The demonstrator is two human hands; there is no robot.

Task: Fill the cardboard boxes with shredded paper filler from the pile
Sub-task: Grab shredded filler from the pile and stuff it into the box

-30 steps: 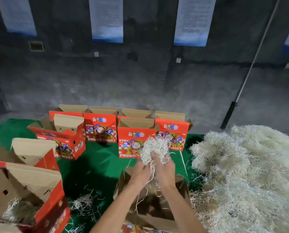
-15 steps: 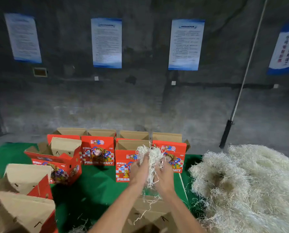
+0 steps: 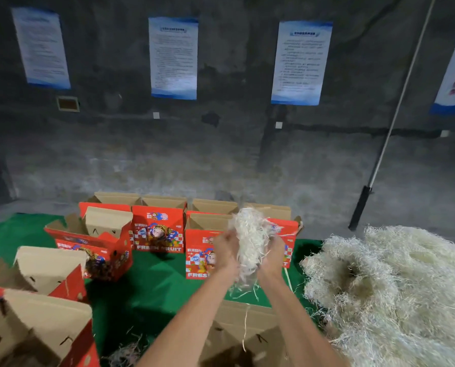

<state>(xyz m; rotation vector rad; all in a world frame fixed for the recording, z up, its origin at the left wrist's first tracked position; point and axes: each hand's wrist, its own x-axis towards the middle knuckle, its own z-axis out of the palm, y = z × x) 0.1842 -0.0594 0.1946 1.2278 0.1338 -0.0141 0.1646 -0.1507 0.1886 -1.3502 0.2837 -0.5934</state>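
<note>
A clump of white shredded paper [image 3: 250, 239] is held up between my left hand [image 3: 225, 251] and my right hand [image 3: 274, 254], both gripping it at its sides. Strands hang down from it over an open brown cardboard box [image 3: 242, 327] right below my forearms. The big pile of shredded paper [image 3: 395, 292] lies to the right on the green cloth [image 3: 152, 287]. Several open red fruit boxes [image 3: 157, 229] stand in a row behind my hands.
More open red boxes [image 3: 35, 327] stand at the left and lower left, flaps up. Loose shreds lie on the cloth by the near box. A dark concrete wall with posters rises behind, and a long pole [image 3: 374, 176] leans against it at the right.
The camera has tilted up, so the near box sits lower in view. My hands have lifted the clump higher and spread it a little wider between them.
</note>
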